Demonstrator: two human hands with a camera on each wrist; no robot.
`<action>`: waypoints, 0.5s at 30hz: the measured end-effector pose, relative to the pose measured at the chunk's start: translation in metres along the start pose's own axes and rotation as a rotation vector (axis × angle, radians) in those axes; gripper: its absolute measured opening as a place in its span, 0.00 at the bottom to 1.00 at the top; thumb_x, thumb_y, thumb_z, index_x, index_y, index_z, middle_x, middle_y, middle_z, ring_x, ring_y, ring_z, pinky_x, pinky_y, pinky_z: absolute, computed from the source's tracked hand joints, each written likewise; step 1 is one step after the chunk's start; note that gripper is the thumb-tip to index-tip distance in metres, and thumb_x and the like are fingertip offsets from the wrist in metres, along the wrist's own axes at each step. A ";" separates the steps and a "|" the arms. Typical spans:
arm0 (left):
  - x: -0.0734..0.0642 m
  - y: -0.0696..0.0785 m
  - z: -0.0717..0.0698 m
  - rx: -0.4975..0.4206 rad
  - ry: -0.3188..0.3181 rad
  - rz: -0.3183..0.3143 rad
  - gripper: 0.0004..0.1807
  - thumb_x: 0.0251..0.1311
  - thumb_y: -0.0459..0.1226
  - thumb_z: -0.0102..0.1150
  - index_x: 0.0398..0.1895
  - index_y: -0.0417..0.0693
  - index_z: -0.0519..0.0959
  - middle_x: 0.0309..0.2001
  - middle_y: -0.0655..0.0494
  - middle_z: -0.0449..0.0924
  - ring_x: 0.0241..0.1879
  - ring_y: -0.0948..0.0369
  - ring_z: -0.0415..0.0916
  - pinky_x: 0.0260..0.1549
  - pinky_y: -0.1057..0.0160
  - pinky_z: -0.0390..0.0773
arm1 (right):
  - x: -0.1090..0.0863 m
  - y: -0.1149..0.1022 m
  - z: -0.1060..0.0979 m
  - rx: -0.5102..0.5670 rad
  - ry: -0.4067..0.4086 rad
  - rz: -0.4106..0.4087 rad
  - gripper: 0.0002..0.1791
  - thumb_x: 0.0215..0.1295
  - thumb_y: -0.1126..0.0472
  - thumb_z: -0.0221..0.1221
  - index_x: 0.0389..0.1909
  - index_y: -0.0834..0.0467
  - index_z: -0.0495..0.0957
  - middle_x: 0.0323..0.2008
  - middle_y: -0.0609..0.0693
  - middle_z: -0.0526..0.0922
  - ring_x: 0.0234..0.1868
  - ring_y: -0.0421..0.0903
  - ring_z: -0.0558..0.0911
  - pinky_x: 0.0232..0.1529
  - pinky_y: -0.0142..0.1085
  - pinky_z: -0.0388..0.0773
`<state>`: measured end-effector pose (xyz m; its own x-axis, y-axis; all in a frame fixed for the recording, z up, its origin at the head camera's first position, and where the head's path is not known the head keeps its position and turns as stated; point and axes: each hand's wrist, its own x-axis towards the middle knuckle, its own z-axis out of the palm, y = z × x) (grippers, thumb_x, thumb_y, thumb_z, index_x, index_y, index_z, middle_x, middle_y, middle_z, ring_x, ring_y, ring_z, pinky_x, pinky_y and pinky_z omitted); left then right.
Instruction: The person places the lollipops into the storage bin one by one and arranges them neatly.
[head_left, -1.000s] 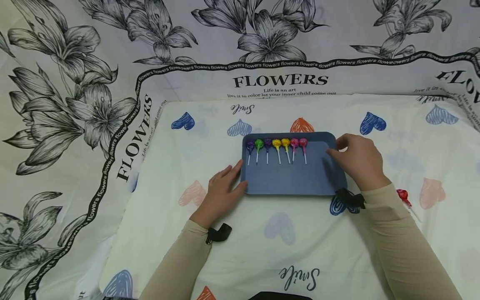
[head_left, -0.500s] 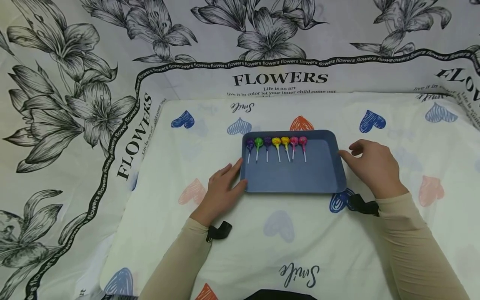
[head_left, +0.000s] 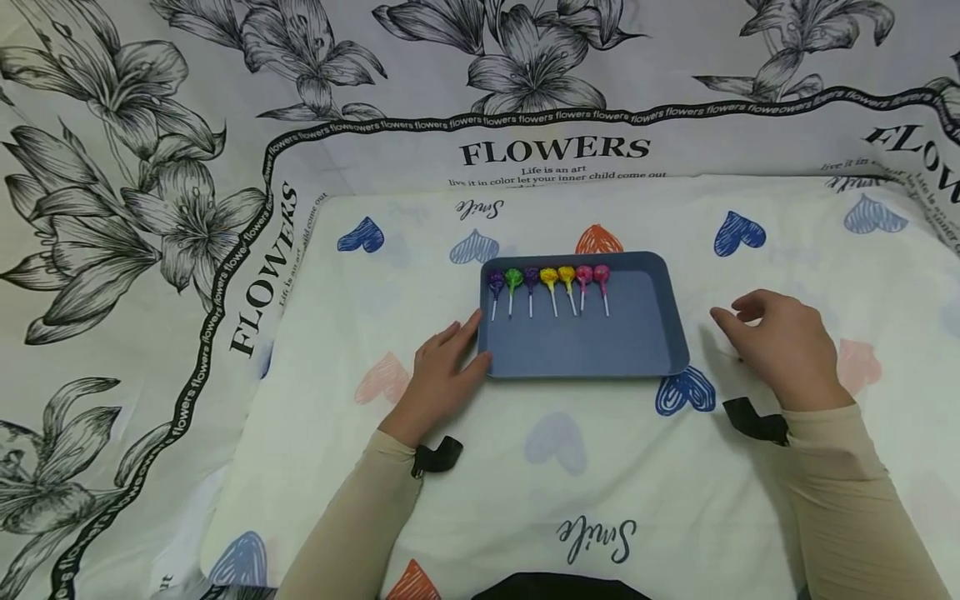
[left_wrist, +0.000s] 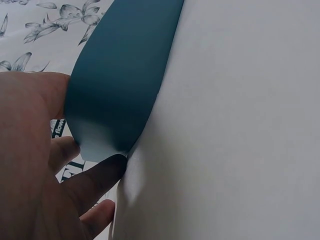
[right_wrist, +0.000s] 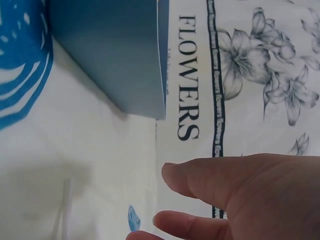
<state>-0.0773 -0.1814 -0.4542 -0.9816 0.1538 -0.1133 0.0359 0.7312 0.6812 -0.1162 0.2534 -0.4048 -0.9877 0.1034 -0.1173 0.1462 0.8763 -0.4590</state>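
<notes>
A blue-grey tray (head_left: 585, 352) lies on the cloth in the head view. Along its far side runs a row of several lollipops, sticks towards me: a purple one (head_left: 496, 282), a green one (head_left: 513, 278), another purple, two yellow and two pink (head_left: 602, 275). My left hand (head_left: 442, 375) touches the tray's left edge, fingers straight; the left wrist view shows its fingertips at the tray wall (left_wrist: 115, 75). To the right of the tray, my right hand (head_left: 787, 350) hovers apart from it, fingers loosely bent, holding nothing. A thin white stick (right_wrist: 65, 210) shows below in the right wrist view.
Under the tray is a pale cloth (head_left: 465, 517) with printed hearts. A flower-printed cloth (head_left: 420, 83) extends beyond it at the back and left. Something black (head_left: 562, 587) shows at the near edge.
My right hand has moved from the tray's right rim to the right, off the tray. The red lollipop seen earlier near the right forearm is now hidden in the head view. The left hand stays put.
</notes>
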 end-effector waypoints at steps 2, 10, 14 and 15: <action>0.001 0.001 0.000 0.000 -0.001 0.004 0.37 0.76 0.57 0.49 0.85 0.73 0.52 0.81 0.57 0.61 0.82 0.50 0.50 0.79 0.41 0.41 | -0.003 0.005 -0.001 0.003 -0.003 0.020 0.36 0.75 0.35 0.53 0.58 0.66 0.80 0.53 0.69 0.83 0.49 0.66 0.80 0.31 0.48 0.72; 0.002 0.000 0.001 0.008 0.007 0.002 0.38 0.76 0.57 0.50 0.85 0.73 0.52 0.80 0.58 0.62 0.82 0.51 0.50 0.79 0.41 0.42 | -0.015 0.026 -0.006 0.000 -0.012 0.081 0.38 0.74 0.35 0.54 0.59 0.68 0.79 0.54 0.72 0.82 0.54 0.69 0.77 0.37 0.53 0.71; 0.003 -0.001 0.002 0.006 0.007 0.001 0.38 0.76 0.57 0.50 0.85 0.73 0.53 0.80 0.57 0.62 0.82 0.51 0.50 0.79 0.41 0.42 | -0.021 0.036 -0.008 -0.011 -0.012 0.122 0.37 0.74 0.37 0.55 0.59 0.70 0.78 0.54 0.73 0.81 0.53 0.70 0.76 0.38 0.55 0.70; 0.003 -0.001 0.002 0.006 0.007 0.002 0.38 0.76 0.57 0.50 0.85 0.73 0.53 0.80 0.57 0.62 0.82 0.51 0.50 0.79 0.41 0.42 | -0.023 0.038 -0.008 -0.015 -0.014 0.130 0.37 0.74 0.37 0.56 0.59 0.70 0.78 0.54 0.74 0.81 0.53 0.70 0.76 0.39 0.55 0.70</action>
<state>-0.0796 -0.1801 -0.4565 -0.9828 0.1508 -0.1070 0.0390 0.7348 0.6772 -0.0881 0.2884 -0.4127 -0.9596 0.2099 -0.1874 0.2719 0.8628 -0.4262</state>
